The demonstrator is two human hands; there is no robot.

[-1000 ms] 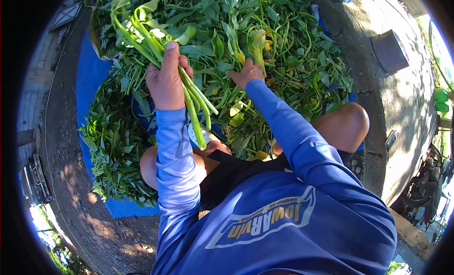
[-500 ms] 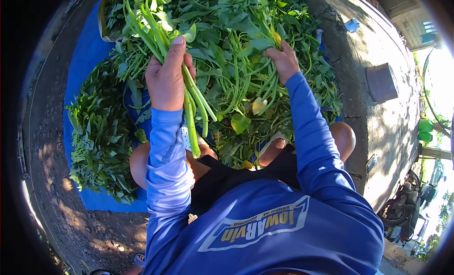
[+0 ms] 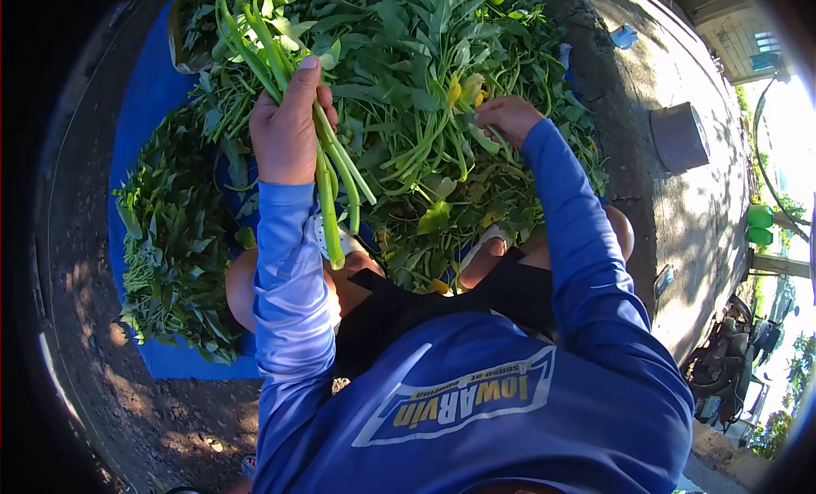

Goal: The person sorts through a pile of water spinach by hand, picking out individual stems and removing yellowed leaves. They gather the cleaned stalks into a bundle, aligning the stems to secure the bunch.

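A small bunch of water spinach stems [image 3: 336,167] is gripped in my left hand [image 3: 287,137], thumb on top. The leafy ends point up and away, and the thick pale cut ends hang down toward my legs. My right hand [image 3: 512,120] is closed in a pinch on a green stem, beside yellowed leaves [image 3: 466,92]; its fingertips are partly hidden. Beneath both hands spreads a large heap of loose water spinach [image 3: 399,43]. Yellowing leaves and stems [image 3: 433,218] lie between my feet.
A stacked pile of greens [image 3: 174,256] lies to the left on a blue tarp [image 3: 191,366]. On the right is a concrete ledge [image 3: 629,154] bearing a grey cylindrical container [image 3: 678,137] and a small blue object [image 3: 623,36]. A motorcycle [image 3: 722,366] stands farther right.
My right hand has turned inward and its fingers have drawn together; the yellow leaves show more plainly beside it. My left hand keeps its bunch, shifted slightly left and up.
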